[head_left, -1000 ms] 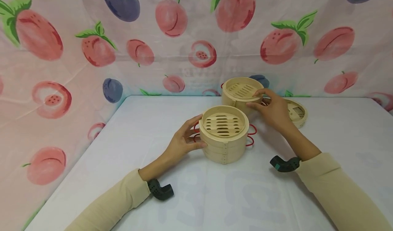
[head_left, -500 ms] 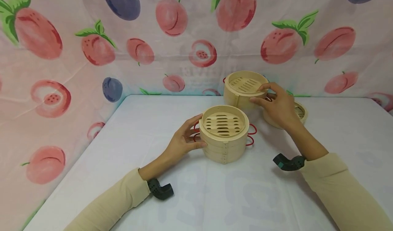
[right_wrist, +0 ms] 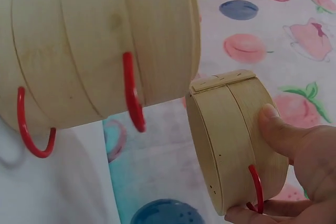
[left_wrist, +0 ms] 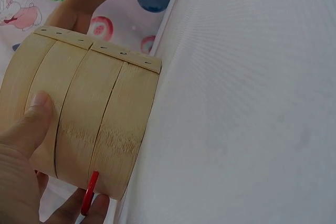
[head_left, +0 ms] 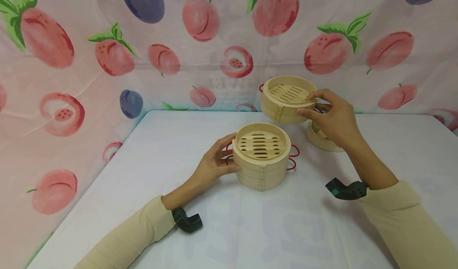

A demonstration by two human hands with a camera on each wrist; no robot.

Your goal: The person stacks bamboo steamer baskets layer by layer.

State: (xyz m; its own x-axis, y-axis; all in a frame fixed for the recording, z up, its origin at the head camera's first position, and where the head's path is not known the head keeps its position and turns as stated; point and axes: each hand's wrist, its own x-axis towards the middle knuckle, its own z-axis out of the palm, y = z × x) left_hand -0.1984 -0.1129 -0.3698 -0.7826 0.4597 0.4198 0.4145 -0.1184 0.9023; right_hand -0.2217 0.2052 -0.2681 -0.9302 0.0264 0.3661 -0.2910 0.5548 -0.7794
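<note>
In the head view, a two-tier stack of bamboo steamer baskets (head_left: 262, 175) with red loop handles stands on the white table. My left hand (head_left: 212, 166) grips the stack's left side, thumb on the near wall and fingers behind. The left wrist view shows that thumb (left_wrist: 32, 121) against the bamboo wall. Behind the stack, my right hand (head_left: 334, 116) holds another steamer basket (head_left: 270, 105) by its right rim, thumb outside and forefinger over the top. This basket is raised off the table, its slatted floor visible from above; the right wrist view shows its red handle (right_wrist: 256, 187).
A low round bamboo piece (head_left: 320, 141), like a steamer lid, lies on the table behind the stack to the right, partly hidden by my right hand. A fruit-print cloth (head_left: 200, 62) hangs along the table's back and left edges.
My right hand has lifted the single steamer basket and moved it up and slightly right, away from beside the stack. The left hand and the stack stay put.
</note>
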